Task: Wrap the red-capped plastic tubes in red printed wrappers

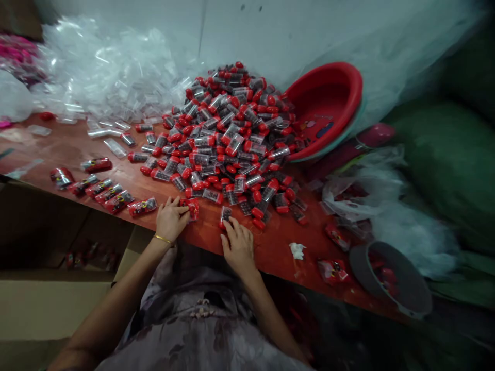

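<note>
My left hand [170, 222], with a gold bangle at the wrist, has its thumb and forefinger at a small red printed packet [192, 208] and partly covers it. My right hand [240, 246] reaches over the red-brown table with its thumb apart and its fingertips touching a clear tube [226, 212] with a red end and dark contents. Just beyond both hands rises a large heap of similar red-capped tubes [216, 149]. Left of my left hand, several filled red packets [119, 201] lie in a slanting row near the table's edge.
Clear plastic bags and sleeves [112, 67] pile up at the back left. A red basin [340, 98] leans on its side behind the heap. At the right are a grey bowl [410, 281] with red pieces, a red packet [333, 271] and crumpled white tissue [297, 251]. An open cardboard box [50, 304] stands below left.
</note>
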The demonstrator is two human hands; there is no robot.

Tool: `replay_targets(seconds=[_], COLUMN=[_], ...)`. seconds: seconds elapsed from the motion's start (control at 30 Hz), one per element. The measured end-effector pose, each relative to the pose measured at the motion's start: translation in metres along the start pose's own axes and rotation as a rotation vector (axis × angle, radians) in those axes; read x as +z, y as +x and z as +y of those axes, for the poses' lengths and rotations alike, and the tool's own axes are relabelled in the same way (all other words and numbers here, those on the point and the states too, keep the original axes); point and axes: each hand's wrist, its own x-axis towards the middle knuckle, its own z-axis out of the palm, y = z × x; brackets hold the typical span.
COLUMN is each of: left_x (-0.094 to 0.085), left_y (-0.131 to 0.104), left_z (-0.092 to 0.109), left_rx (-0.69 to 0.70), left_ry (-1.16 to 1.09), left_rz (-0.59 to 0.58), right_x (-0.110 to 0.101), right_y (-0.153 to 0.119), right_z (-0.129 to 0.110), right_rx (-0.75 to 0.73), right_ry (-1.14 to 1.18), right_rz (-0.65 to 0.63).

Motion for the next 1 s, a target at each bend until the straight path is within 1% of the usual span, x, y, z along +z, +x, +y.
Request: replay_targets(seconds=[0.1, 0.17, 0.2, 0.27, 0.33, 0.4, 0.43, 0.5, 0.57, 0.63, 0.67, 0.7, 0.73, 0.77, 0.8, 0.87, 0.93, 1.0], left_x=[0.002, -0.001, -0.003, -0.006, -0.007, -0.005, -0.003, 0.001, 0.005, 0.008, 0.008, 0.008, 0.008, 0.007, 0.007, 0.008, 0.010, 0.012], left_y=[0.000, -0.004, -0.007, -0.015, -0.024, -0.031, -0.034, -0.037, -0.037, -0.036, -0.034, -0.033, -0.032, -0.031, -0.031, -0.032, -0.036, -0.042], left_z=[0.005, 0.015, 0.023, 0.040, 0.055, 0.065, 0.068, 0.070, 0.069, 0.069, 0.069, 0.069, 0.070, 0.070, 0.069, 0.068, 0.066, 0.065], left_rx=[-0.027, -0.018, 0.000, 0.051, 0.101, 0.115, 0.101, 0.019, -0.117, -0.225, -0.253, -0.261, -0.257, -0.254, -0.256, -0.279, -0.319, -0.357], left_ry=[-0.099, -0.171, -0.199, -0.240, -0.273, -0.328, -0.381, -0.551, -0.785, -0.985, -1.040, -1.064, -1.062, -1.043, -1.022, -1.005, -1.025, -1.062], left_rz=[0.104, 0.183, 0.212, 0.234, 0.222, 0.196, 0.185, 0.172, 0.138, 0.020, -0.054, -0.112, -0.140, -0.134, -0.102, -0.044, -0.052, -0.076], right_x=[-0.004, -0.009, -0.011, -0.014, -0.016, -0.015, -0.014, -0.013, -0.012, -0.011, -0.010, -0.010, -0.009, -0.009, -0.009, -0.009, -0.008, -0.007], right_y=[-0.001, 0.000, 0.003, 0.010, 0.021, 0.031, 0.035, 0.039, 0.039, 0.035, 0.032, 0.030, 0.028, 0.027, 0.025, 0.025, 0.025, 0.025], right_z=[-0.001, -0.008, -0.013, -0.027, -0.043, -0.055, -0.059, -0.061, -0.058, -0.054, -0.053, -0.052, -0.051, -0.051, -0.052, -0.053, -0.054, -0.054], right_rx=[0.007, 0.029, 0.048, 0.112, 0.215, 0.328, 0.374, 0.442, 0.478, 0.502, 0.512, 0.524, 0.537, 0.543, 0.546, 0.559, 0.575, 0.562], right_ry=[0.081, 0.215, 0.315, 0.569, 0.850, 1.077, 1.145, 1.192, 1.191, 1.224, 1.258, 1.300, 1.342, 1.376, 1.395, 1.383, 1.335, 1.259], right_rz=[0.097, 0.163, 0.170, 0.133, 0.062, 0.022, 0.025, 0.067, 0.100, 0.075, 0.045, 0.012, -0.017, -0.041, -0.051, -0.036, -0.009, 0.005])
